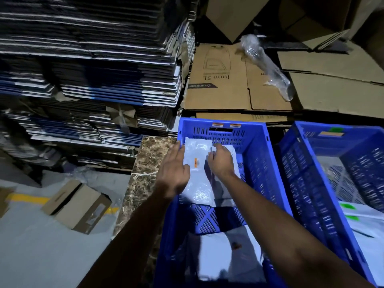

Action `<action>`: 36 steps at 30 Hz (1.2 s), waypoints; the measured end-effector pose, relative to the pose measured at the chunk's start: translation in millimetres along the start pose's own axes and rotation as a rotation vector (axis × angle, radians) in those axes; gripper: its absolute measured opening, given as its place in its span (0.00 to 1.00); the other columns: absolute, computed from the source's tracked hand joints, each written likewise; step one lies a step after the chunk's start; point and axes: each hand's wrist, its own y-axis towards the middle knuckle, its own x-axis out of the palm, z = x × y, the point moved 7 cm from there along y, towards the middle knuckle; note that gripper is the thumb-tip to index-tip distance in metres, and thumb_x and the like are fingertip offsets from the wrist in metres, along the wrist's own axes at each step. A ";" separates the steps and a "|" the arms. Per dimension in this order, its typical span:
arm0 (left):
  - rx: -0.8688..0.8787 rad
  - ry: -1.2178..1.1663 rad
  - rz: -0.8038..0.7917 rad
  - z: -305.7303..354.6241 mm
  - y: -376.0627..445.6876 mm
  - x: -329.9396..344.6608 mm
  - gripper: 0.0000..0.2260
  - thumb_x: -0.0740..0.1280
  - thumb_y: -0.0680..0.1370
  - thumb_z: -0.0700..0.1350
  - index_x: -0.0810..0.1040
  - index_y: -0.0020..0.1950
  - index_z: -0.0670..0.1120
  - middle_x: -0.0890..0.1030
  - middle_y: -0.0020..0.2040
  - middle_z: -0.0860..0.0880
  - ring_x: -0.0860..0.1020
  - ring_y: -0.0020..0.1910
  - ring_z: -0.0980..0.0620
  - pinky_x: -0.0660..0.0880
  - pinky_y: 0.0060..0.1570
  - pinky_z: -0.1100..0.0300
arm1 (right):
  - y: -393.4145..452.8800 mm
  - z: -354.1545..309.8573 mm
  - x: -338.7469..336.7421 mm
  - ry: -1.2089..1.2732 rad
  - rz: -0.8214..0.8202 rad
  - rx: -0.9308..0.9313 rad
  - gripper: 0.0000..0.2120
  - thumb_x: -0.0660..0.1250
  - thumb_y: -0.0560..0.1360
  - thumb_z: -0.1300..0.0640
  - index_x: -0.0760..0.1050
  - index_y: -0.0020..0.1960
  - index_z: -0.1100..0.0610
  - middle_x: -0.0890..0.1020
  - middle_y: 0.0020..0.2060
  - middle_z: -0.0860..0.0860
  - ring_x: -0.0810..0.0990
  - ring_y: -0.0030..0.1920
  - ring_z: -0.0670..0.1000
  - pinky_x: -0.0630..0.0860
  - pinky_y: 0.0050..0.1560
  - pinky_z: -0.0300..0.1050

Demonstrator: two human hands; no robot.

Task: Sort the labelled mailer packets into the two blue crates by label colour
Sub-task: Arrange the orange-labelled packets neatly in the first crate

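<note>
The left blue perforated plastic crate sits tight against the right blue perforated plastic crate, rims touching, no gap between them; a brown marbled stone slab runs along the left crate's outer side, and flattened brown cardboard sheets butt up to its far wall. Bare slotted floor shows mid-crate, open room there. Orange stickers sit on the left crate's far rim, a green one on the right crate's far rim. Cardboard print reads "Juno 5L" and "Crompton", upside down. A white plastic mailer packet with orange label lies at the left crate's far end, on other white packets. The left hand lies flat with fingers spread on the packet's left edge, pressing rather than clasping; the right hand has its fingers curled at the packet's right top edge, whether pinching it cannot be told. White packets with green labels lie in the right crate.
</note>
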 end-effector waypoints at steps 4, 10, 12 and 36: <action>0.009 -0.040 0.008 -0.6 1.8 2.6 0.32 0.51 0.76 0.50 0.55 0.81 0.45 0.51 0.82 0.47 0.49 0.80 0.51 0.39 0.75 0.64 | -5.1 -33.7 39.6 -0.272 -0.072 -0.371 0.21 0.60 0.80 0.54 0.67 0.71 0.58 0.70 0.70 0.58 0.68 0.70 0.61 0.69 0.67 0.55; 0.152 -0.128 0.090 2.1 -2.5 -4.6 0.31 0.52 0.77 0.52 0.63 0.77 0.38 0.58 0.79 0.40 0.51 0.78 0.52 0.44 0.78 0.61 | 1.5 -32.0 101.5 -0.458 -0.274 -0.315 0.29 0.45 0.84 0.46 0.42 0.82 0.54 0.43 0.81 0.55 0.39 0.80 0.59 0.40 0.78 0.61; 0.150 -0.133 0.095 2.3 -2.3 -6.1 0.29 0.53 0.79 0.52 0.65 0.76 0.37 0.61 0.78 0.39 0.54 0.78 0.49 0.43 0.76 0.64 | 3.3 -27.9 108.9 -0.430 -0.290 -0.303 0.29 0.45 0.84 0.46 0.42 0.82 0.55 0.42 0.81 0.55 0.38 0.80 0.59 0.39 0.78 0.61; 0.114 -0.138 0.085 1.8 -3.4 -5.6 0.26 0.54 0.80 0.50 0.65 0.76 0.40 0.62 0.78 0.40 0.59 0.77 0.41 0.55 0.76 0.51 | -3.1 -29.5 107.5 -0.455 -0.284 -0.296 0.30 0.45 0.83 0.44 0.41 0.81 0.50 0.41 0.81 0.55 0.36 0.79 0.64 0.39 0.74 0.71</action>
